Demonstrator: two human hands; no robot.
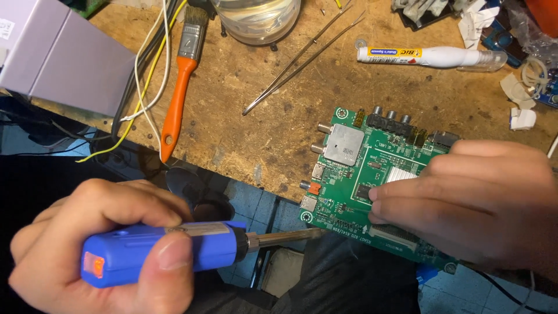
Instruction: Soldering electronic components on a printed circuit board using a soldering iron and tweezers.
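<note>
My left hand (110,244) grips a blue soldering iron (163,250) at the lower left. Its metal tip (290,237) points right and reaches the near edge of a green circuit board (349,174). The board lies at the front edge of the wooden bench, partly overhanging it. My right hand (471,203) rests flat on the board's right half, fingertips by a black chip next to a small silver heatsink (401,174). A silver metal shield (344,142) and several connectors sit along the board's left and far edges.
An orange-handled brush (177,93) lies at the left, beside yellow and white wires (148,75). Long metal tweezers (302,58) lie behind the board. A white correction pen (430,56), a clear jar (256,17), a grey box (58,55) and paper scraps (520,110) surround them.
</note>
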